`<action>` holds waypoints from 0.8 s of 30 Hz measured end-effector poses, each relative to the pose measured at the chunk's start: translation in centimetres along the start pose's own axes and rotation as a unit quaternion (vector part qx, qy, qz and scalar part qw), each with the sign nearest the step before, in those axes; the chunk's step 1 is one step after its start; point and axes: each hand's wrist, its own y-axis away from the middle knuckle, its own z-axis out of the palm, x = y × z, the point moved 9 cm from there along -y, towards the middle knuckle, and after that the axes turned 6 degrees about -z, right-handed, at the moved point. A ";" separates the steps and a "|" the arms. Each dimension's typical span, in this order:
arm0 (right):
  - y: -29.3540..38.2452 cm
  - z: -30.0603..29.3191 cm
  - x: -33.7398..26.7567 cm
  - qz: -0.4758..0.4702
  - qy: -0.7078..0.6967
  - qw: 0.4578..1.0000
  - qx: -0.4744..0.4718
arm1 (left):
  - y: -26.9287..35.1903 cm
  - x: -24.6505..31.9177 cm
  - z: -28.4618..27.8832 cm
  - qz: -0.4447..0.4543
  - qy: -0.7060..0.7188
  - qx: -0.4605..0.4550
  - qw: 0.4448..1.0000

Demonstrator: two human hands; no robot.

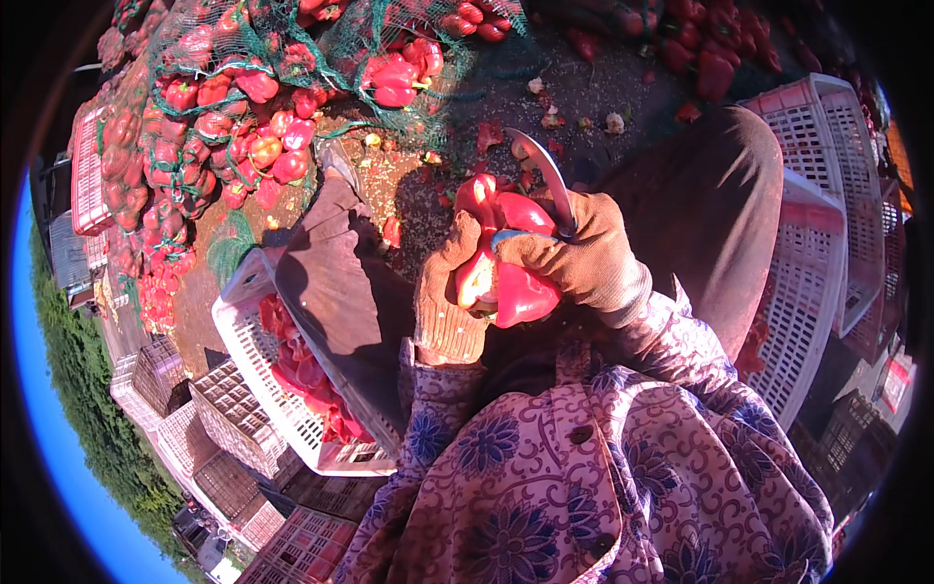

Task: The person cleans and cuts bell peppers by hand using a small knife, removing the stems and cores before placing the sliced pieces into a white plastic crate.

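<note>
Both hands wear brown, soiled work gloves and meet above the lap. My left hand (451, 299) grips the left side of a red bell pepper (522, 296) that is split open, its pale core and seeds showing. My right hand (584, 255) holds a curved knife (547, 171), blade pointing up and away, while its thumb presses on the pepper's right part. The knife's handle is mostly hidden in the glove. Red pepper pieces (310, 376) lie in a white plastic crate (252, 350) beside the left leg.
Green mesh bags (306, 44) of red peppers lie ahead and left. Pepper scraps, cores and seeds (552, 118) litter the ground. White plastic crates (792, 292) stand by the right leg, one with red pieces inside. Stacked crates (241, 420) stand at the lower left.
</note>
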 end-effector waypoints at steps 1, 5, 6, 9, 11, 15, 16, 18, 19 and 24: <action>0.1 -0.1 0.0 0.003 0.069 0.998 -0.003 | 0.0 0.0 0.0 -0.001 0.002 -0.003 1.000; 0.3 -0.3 -2.1 -0.101 0.298 0.949 -0.023 | -0.3 -0.6 -0.1 -0.009 0.012 -0.006 1.000; 0.5 0.0 -3.4 -0.152 0.321 0.934 -0.028 | -0.7 -0.6 -0.2 -0.009 0.017 -0.006 1.000; 1.5 1.2 -4.8 -0.226 0.343 0.911 -0.041 | -1.9 0.5 -2.6 0.010 0.087 0.013 0.996; 1.5 0.8 -3.5 -0.152 0.280 0.947 -0.045 | -1.9 2.3 -3.9 0.043 0.144 0.019 0.988; -1.2 -3.0 -3.9 -0.075 0.306 0.947 0.066 | -1.6 2.0 -1.6 0.054 0.111 -0.007 0.992; -2.0 -2.0 -3.6 -0.113 0.380 0.917 0.043 | -1.1 1.4 -0.9 0.052 0.086 -0.001 0.995; -2.3 -1.9 2.3 -0.019 0.271 0.961 0.045 | -1.0 0.3 0.0 0.055 0.043 0.009 0.998; -2.5 -1.5 4.1 0.020 0.153 0.986 0.059 | -0.8 -0.1 -0.2 0.054 0.031 0.016 0.998; -1.7 -1.9 0.0 -0.088 0.324 0.938 0.086 | -0.9 -0.2 -1.2 0.054 0.015 0.032 0.998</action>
